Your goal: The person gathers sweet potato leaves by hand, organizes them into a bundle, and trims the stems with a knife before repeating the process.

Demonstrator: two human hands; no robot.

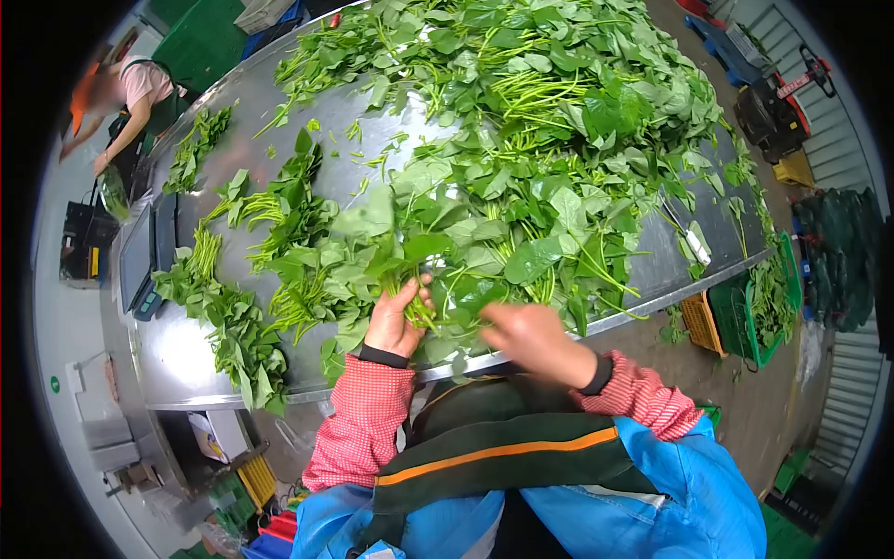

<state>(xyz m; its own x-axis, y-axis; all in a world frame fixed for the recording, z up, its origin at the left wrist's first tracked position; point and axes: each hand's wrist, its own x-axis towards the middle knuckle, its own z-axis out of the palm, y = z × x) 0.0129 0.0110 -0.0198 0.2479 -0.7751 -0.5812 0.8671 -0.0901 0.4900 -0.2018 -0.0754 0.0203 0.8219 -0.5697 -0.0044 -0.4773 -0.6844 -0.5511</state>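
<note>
My left hand (400, 319) is closed around a small bunch of leafy green stems (419, 306) near the front edge of the metal table (191, 359). The leaves of this bunch point away from me. To its right, my right hand (538, 343) is smeared by motion beside the loose leafy greens (549, 219), and its fingertips are too blurred to show whether they grip anything. Left of my left hand lie bunches of stems with leaves (303, 293), laid in rough rows.
A large heap of greens (605, 84) covers the table's far right. A dark scale (154, 256) stands at the left edge. Beyond it, a person in a pink top (147, 88) holds a bag of greens. Green crates (778, 307) sit below the right edge.
</note>
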